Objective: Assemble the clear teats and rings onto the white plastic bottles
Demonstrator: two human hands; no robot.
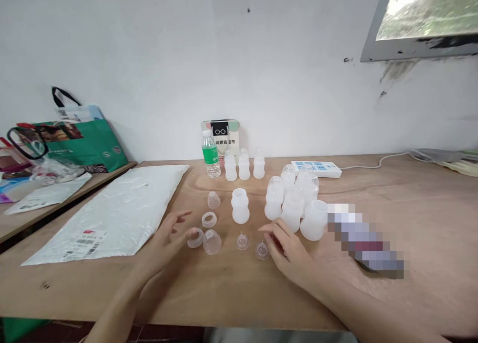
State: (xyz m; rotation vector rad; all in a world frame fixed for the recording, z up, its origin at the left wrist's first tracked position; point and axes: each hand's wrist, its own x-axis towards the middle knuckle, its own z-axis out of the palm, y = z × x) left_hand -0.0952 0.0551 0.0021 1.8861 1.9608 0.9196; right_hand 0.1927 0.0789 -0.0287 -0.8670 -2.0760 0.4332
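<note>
My left hand (pixel 172 241) is open, its fingers apart, with the thumb beside a clear collar ring (pixel 194 238). Close by lie a second ring (pixel 209 219), a large clear dome cap (pixel 212 242) and a smaller dome cap (pixel 214 200). My right hand (pixel 287 246) has loosely bent fingers just above a clear silicone nipple (pixel 262 251); whether they touch it I cannot tell. Another nipple (pixel 242 242) lies to its left. Between and beyond my hands stands an uncapped white baby bottle (pixel 240 207). A second open bottle (pixel 313 221) is beyond my right hand.
Several capped baby bottles (pixel 274 198) cluster at right; 3 more (pixel 244 166) stand at the back beside a water bottle (pixel 211 156) and a paper bag (pixel 233 134). A power strip (pixel 317 169), a pixelated object (pixel 366 241) and a white plastic mailer (pixel 112 208) also occupy the table.
</note>
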